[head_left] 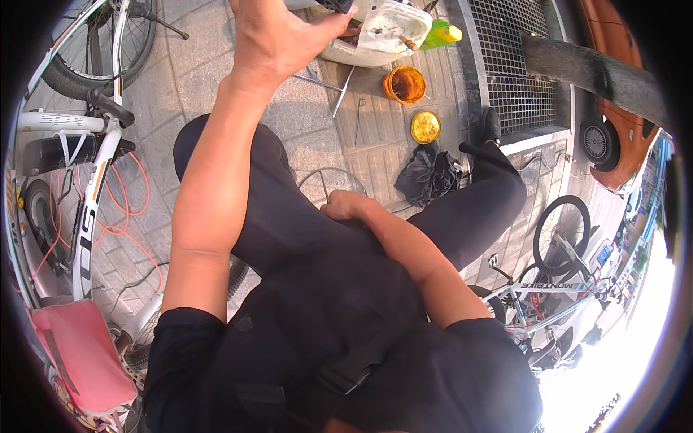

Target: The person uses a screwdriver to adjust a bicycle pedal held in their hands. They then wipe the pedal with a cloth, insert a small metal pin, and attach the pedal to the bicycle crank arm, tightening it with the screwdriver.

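At the top, my left hand [278, 40] is closed on a small black object [332, 5] over a white plastic container [393, 25] of tools. Between my legs, my right hand [345, 204] is closed beside a thin metal ring [317, 173]; what it grips is partly hidden. A green-and-yellow bottle [440, 35] stands beside the container. Below these are an orange stained bucket [393, 94] and a round yellow tin [426, 127]. A dark crumpled bag [426, 177] lies by my right leg.
A white bicycle [94, 209], orange hose [130, 213] and pink bag [79, 353] crowd the left side. At the right are a metal grate [512, 79], a wooden post [585, 72], an orange car [621, 162] and more bicycles [548, 289].
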Available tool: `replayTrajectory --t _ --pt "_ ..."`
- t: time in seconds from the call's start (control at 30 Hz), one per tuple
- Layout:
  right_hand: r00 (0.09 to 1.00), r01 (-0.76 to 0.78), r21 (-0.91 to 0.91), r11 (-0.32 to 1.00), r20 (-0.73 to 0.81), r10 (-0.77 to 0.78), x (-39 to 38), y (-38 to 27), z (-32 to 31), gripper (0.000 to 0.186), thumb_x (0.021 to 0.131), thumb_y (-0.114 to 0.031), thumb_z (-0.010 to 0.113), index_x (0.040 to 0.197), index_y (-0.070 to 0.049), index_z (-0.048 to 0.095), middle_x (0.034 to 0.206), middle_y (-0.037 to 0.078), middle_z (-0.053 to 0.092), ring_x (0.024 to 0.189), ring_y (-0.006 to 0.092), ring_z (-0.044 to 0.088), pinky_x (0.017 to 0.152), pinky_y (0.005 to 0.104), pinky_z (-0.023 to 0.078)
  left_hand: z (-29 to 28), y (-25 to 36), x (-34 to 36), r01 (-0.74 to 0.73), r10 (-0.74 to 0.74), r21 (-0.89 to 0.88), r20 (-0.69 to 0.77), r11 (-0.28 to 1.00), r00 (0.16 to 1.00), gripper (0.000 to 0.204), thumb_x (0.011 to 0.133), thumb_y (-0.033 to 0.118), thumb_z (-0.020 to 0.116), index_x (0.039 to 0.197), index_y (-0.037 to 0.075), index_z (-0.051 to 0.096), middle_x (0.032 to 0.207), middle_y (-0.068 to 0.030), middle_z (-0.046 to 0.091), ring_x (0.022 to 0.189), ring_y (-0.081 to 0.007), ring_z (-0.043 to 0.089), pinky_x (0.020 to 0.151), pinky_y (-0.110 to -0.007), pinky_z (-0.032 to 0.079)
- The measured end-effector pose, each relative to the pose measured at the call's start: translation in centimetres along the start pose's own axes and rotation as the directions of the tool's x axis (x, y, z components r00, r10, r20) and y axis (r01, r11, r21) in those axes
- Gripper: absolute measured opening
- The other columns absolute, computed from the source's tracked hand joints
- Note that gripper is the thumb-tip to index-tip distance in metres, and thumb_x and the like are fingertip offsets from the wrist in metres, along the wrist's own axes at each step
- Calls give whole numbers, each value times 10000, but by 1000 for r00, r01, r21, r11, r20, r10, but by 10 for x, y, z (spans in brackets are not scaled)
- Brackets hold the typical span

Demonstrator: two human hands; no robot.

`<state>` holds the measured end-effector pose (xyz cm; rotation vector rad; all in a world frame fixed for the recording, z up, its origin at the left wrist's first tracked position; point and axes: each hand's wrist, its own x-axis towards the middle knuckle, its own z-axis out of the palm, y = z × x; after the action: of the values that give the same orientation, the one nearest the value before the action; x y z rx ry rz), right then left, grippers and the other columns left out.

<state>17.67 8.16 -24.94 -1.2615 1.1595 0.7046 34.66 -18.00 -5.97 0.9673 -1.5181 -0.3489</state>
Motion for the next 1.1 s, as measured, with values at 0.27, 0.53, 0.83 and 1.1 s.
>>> replayTrajectory --t 0.27,0.53,0.83,1.1 --pt "457 520 174 836 -884 -100 -217 -48 -35 421 1089 -333 668 1298 30 711 1061 206 802 968 307 793 853 400 606 -24 14 -15 -68 87 200 -84 977 993 1089 667 153 973 1589 34 405 1468 -240 551 1381 -428 539 1171 -508 443" --pt "-359 676 -180 714 -927 106 -368 14 -92 309 1105 -247 681 1258 19 718 827 -2 691 679 20 586 619 184 481 -99 -19 -46 15 2 475 -34 880 999 1036 737 397 1017 1548 51 472 1468 -221 561 1370 -399 562 1177 -492 436" --pt "128 442 657 611 -720 682 -164 349 -93 423 998 -356 687 1144 25 797 833 140 789 769 235 769 771 380 595 -144 -33 -65 175 -145 587 -98 791 985 1064 742 328 1044 1530 -71 451 1493 -230 510 1309 -296 570 1140 -417 480" --pt "288 -233 829 509 -441 850 -37 508 -11 438 906 -232 649 1283 -44 769 1300 275 739 1304 435 675 1110 496 535 -136 -31 -77 219 -253 679 -51 701 966 1056 771 275 1023 1554 -71 405 1539 -238 461 1401 -327 506 1219 -441 424"
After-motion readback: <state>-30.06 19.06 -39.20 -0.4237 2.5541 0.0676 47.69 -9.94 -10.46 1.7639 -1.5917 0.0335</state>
